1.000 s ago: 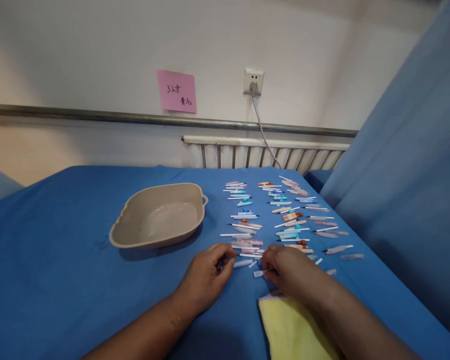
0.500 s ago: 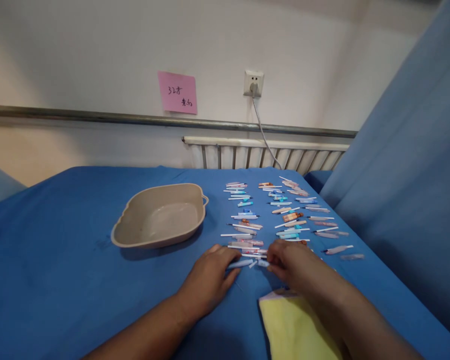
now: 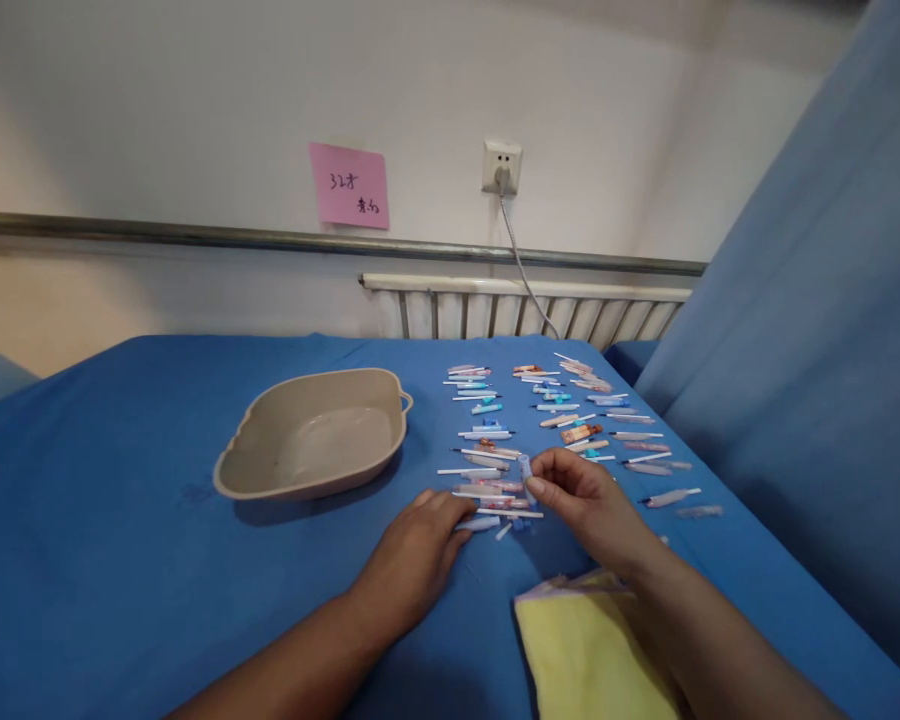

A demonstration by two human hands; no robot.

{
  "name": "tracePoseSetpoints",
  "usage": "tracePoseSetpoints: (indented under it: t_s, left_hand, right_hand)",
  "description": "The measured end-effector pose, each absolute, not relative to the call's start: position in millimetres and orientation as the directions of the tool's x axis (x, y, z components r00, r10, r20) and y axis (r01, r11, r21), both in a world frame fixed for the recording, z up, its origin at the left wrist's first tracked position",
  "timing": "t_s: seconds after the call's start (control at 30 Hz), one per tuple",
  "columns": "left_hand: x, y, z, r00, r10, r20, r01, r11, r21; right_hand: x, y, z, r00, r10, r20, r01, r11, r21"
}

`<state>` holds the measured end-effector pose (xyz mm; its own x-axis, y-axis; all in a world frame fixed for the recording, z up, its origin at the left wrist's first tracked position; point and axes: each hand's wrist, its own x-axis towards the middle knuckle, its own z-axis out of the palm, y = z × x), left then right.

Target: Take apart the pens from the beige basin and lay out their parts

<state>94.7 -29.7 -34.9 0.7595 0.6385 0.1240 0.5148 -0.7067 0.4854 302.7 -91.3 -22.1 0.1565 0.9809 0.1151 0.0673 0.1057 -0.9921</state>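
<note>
My left hand [image 3: 420,550] rests on the blue cloth, its thumb and fingers closed around the near end of a light blue pen barrel [image 3: 486,523]. Raised just above the pen parts, my right hand [image 3: 581,500] pinches a small pale blue, see-through pen cap [image 3: 526,470], held upright. Between the hands lie a thin white refill [image 3: 510,513] and a short white piece [image 3: 504,532]. Pink-patterned pen parts [image 3: 504,487] lie just beyond them.
Pen parts lie in rough columns on the blue-covered table [image 3: 120,450], some brown ones [image 3: 581,433] among them. A beige basin [image 3: 307,488] stands left. Yellow cloth [image 3: 585,650] lies under my right forearm. A blue curtain [image 3: 795,330] hangs at right; a plugged socket [image 3: 502,165] is on the wall.
My right hand has lifted from the cloth with the pale blue cap and turned it upright. My left hand has stayed on the barrel. The view has shifted slightly.
</note>
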Motion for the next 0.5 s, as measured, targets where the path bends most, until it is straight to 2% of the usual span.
tracePoseSetpoints:
  t_s: [0.13,0.3,0.5]
  left_hand:
    - [94.6,-29.3,-34.4,0.736,0.651,0.182,0.475,-0.690,0.546]
    - [94.9,-31.8,-29.0,0.736,0.633,0.241,0.389,-0.686,0.615]
    - [92.9,-31.7,-31.6,0.707,0.670,0.228,0.360,-0.618,0.699]
  right_hand:
    - [302.8,-89.3,-20.3,0.195,0.973,0.122,0.010,0.122,-0.992]
    - [300.4,-86.3,-20.5,0.186,0.980,0.068,-0.141,0.095,-0.985]
    - [300.2,-84.3,-24.2,0.211,0.977,0.004,-0.180,0.043,-0.983]
